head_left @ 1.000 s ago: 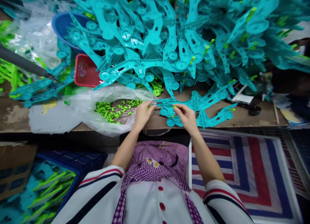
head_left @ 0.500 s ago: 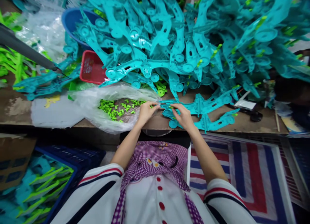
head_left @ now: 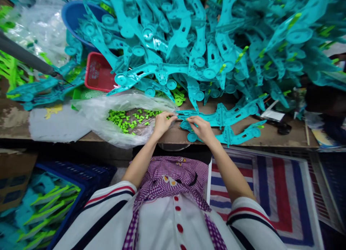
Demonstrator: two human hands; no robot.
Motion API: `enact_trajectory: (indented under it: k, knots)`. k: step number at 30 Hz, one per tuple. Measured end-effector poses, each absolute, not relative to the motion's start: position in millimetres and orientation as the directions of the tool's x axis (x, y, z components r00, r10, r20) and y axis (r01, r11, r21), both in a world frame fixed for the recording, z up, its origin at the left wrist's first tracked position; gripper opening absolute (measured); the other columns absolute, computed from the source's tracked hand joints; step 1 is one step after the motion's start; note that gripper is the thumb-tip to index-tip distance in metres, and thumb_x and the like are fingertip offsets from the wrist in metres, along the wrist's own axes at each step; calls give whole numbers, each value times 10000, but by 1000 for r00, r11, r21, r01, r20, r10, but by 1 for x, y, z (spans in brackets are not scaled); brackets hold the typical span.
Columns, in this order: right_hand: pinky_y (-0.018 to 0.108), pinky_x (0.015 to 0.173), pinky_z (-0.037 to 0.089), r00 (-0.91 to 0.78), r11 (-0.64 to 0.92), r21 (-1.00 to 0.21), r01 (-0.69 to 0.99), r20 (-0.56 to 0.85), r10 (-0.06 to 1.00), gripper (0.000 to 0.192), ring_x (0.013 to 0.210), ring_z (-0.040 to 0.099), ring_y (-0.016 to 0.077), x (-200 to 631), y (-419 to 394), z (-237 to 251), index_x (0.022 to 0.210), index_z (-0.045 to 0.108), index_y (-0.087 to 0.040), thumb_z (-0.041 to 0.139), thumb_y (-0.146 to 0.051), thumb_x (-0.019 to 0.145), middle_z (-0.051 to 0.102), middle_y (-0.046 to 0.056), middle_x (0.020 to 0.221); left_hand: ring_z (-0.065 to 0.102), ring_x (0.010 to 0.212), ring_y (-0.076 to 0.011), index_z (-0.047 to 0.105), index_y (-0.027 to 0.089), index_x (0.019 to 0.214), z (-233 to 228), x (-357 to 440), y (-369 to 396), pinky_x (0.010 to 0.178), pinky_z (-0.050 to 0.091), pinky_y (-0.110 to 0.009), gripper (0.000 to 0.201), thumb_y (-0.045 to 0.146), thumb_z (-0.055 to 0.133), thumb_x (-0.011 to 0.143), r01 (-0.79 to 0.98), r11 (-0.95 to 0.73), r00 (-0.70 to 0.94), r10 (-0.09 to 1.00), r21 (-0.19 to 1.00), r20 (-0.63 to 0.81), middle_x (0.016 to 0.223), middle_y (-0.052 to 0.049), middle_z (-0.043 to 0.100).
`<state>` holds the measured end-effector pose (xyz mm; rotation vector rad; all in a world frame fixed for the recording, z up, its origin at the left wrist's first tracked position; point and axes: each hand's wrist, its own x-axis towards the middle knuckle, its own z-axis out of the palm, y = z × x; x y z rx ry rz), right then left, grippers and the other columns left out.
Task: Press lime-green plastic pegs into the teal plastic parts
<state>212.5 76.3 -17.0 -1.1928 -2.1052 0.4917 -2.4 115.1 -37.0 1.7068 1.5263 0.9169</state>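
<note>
Hands at the near edge of the worn wooden surface (head_left: 270, 136), close together over a flat teal plastic frame piece (head_left: 229, 117). Left hand (head_left: 161, 123) pinches the frame's left tip, beside the clear plastic bag of small green plastic pegs (head_left: 127, 121). Right hand (head_left: 201, 128) has curled lower than a second ago, fingers pressed onto the frame near a round boss; the green peg then visible at its fingertips is now covered, probably being seated. Heap of teal frames (head_left: 205, 44) fills the far side; red basket (head_left: 97, 75) at left.
</note>
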Motion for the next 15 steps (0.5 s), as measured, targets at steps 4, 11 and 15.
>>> enact_trajectory:
  k: [4,11,15]
  knots:
    - [358,875,569,-390,493,-649,579,311,867,177,999,690,203,214,81,-17,1014,689,-221,521,-249,967,719,79,1075,702,861,-196,785,217,830,-37,-3,116,846,508,-304,56,234,736,812,528,-102,82,994,843,69,903,-42,779]
    - [347,864,562,-412,496,-620,608,288,865,213,1003,682,202,219,87,-10,1023,692,-220,488,-266,982,712,84,1095,704,867,-204,790,218,837,-36,-3,115,848,504,-307,65,236,736,804,520,-67,68,997,851,37,906,-43,779]
    - [351,830,563,-458,514,-559,651,251,853,249,974,680,208,213,83,-7,1028,686,-221,444,-274,999,708,88,1085,703,876,-206,787,226,816,-36,-3,115,855,507,-307,52,228,739,796,511,-47,61,998,859,18,902,-39,779]
